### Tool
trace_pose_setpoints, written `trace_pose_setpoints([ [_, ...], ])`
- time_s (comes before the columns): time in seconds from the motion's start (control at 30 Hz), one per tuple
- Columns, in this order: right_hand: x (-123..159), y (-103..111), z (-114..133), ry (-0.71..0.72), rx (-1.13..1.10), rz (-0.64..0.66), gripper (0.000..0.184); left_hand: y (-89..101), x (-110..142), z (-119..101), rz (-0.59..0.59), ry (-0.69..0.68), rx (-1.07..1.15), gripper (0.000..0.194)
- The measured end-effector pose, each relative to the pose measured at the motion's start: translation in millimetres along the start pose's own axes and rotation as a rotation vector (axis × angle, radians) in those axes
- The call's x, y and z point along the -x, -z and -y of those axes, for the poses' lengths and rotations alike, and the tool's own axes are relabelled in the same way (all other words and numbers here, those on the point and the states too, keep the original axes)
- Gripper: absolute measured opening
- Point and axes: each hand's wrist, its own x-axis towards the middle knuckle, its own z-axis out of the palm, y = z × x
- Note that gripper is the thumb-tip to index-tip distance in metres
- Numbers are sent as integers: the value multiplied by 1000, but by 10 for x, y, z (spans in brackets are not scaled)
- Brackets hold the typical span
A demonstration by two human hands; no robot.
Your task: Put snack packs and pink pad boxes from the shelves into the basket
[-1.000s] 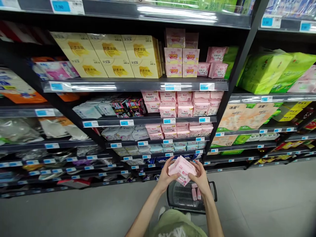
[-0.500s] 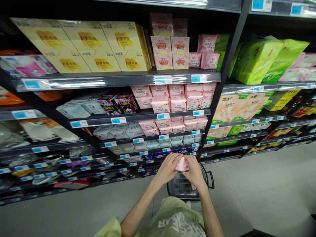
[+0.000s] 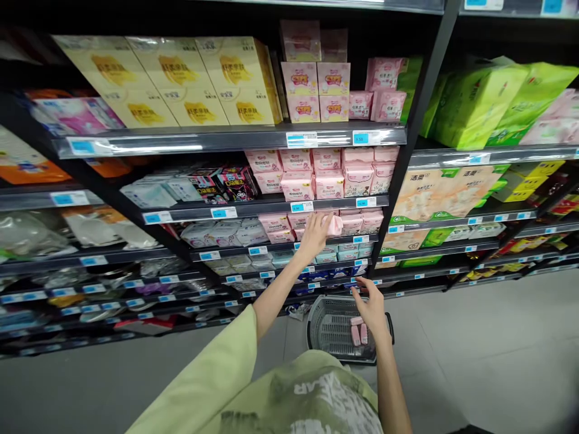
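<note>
My left hand (image 3: 314, 235) reaches to a middle shelf, its fingers closed on the side of a small pink package (image 3: 335, 226). This package is at the shelf front, among rows of similar pink packages (image 3: 274, 224). My right hand (image 3: 371, 308) hangs over the right side of a grey shopping basket (image 3: 319, 337), fingers apart and holding nothing. Inside the basket lie three small pink packages (image 3: 356, 335), near its right side.
Blue-green packs (image 3: 326, 254) fill the shelf below. Above stand more pink packages (image 3: 297, 185) and yellow boxes (image 3: 199, 78). A dark upright post (image 3: 414, 129) divides the shelving, with green packs (image 3: 474, 108) to its right. Grey floor (image 3: 443, 343) surrounds the basket.
Both hands held a pink package together over the basket; now they are apart. My left hand has gone up to the shelf, and my right hand has opened. The basket's contents show more fully.
</note>
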Motion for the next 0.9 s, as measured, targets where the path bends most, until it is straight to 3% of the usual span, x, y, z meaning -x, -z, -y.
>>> trace_pose_setpoints([
  [0.17,38,94,1,-38,-9,-26,32,-90,-240,9,88,16,-157,81],
  [0.33,44,147,-41,-79,-8,-45,32,-176,-260,-128,120,-2,-245,83],
  [0.43,40,144,-68,-85,-16,-22,32,-243,-238,-159,140,53,-253,86],
  [0.73,-16,80,-114,-125,-55,64,33,-418,-343,-82,167,136,-261,67],
  [0.9,-31,96,-159,-155,-73,71,33,-494,-460,76,208,82,-238,68],
])
